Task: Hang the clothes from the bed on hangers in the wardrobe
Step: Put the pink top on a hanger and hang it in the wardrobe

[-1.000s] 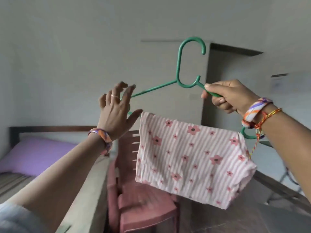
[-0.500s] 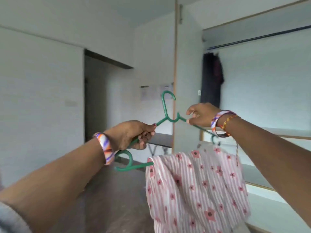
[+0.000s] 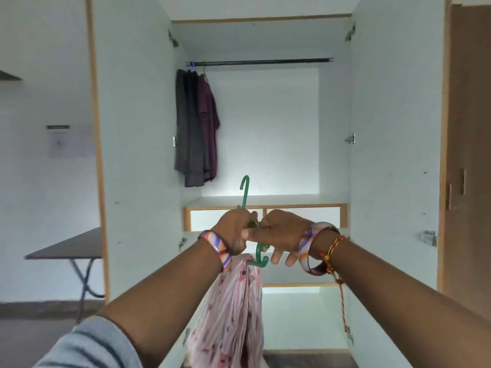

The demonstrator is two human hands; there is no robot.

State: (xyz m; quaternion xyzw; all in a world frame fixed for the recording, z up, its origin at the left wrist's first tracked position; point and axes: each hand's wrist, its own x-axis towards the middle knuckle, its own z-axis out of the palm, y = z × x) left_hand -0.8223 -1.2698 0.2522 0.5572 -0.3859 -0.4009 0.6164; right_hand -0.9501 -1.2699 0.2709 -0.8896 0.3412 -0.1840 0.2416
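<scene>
While we face the open white wardrobe (image 3: 393,128), its dark horizontal rail (image 3: 265,61) serves as our landmark. Item: green plastic hanger (image 3: 245,191), held edge-on well below the rail, hook upward, likely so it can be lifted onto the bar. Item: pink striped floral garment (image 3: 233,309), draped beneath the hanger. Item: dark grey and maroon clothes (image 3: 196,128), hanging at the rail's left end. Our left hand (image 3: 233,232) grips the hanger, fingers curled; our right hand (image 3: 279,235) pinches it, lower fingers loosely extended.
</scene>
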